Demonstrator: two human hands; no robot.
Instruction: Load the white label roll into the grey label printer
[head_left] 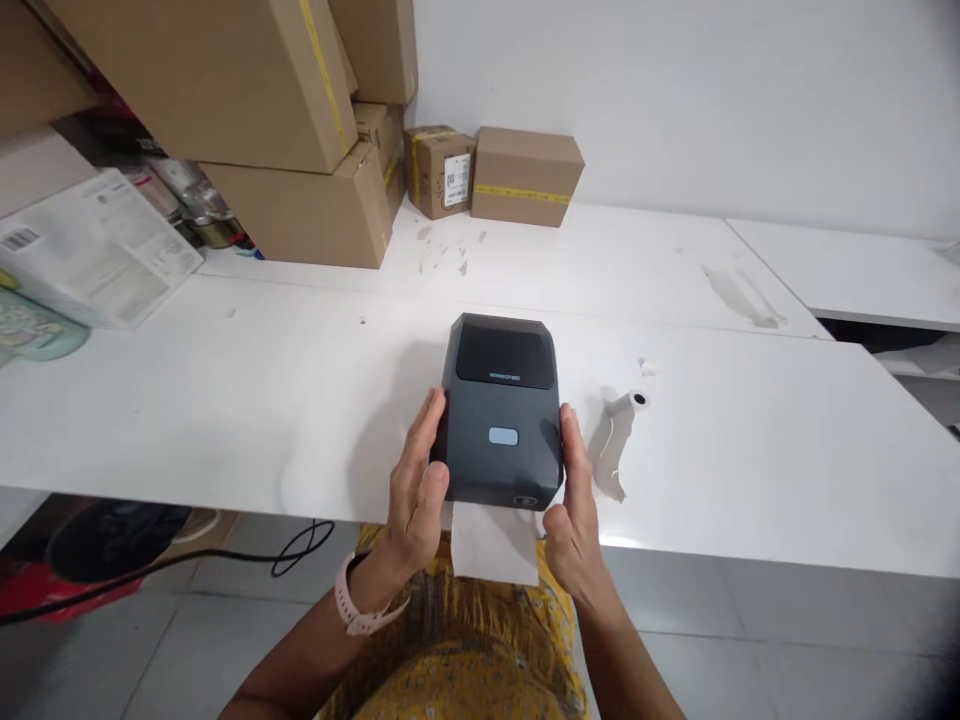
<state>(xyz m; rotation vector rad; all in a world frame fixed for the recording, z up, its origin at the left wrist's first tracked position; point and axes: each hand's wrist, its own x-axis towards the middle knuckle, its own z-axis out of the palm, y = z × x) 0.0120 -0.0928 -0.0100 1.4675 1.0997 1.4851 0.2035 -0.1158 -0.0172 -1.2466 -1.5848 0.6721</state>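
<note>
A dark grey label printer [504,465] stands near the front edge of the white table, its lid closed, with a pale blue button on top. White paper [495,545] hangs out of its front, over the table edge. My left hand [420,490] presses on the printer's left side, fingers together and thumb at the lower corner. On the right side, my right hand [576,510] presses in the same way. Between them the two hands hold the printer. Right of it lies a small paper roll [630,403] with a loose curled strip.
Cardboard boxes [292,215] are stacked at the back left, and two smaller boxes, one of them wide [525,175], stand against the wall. A white printed package [101,250] and a greenish container [41,325] are at the far left. A black cable [187,555] runs below the table edge.
</note>
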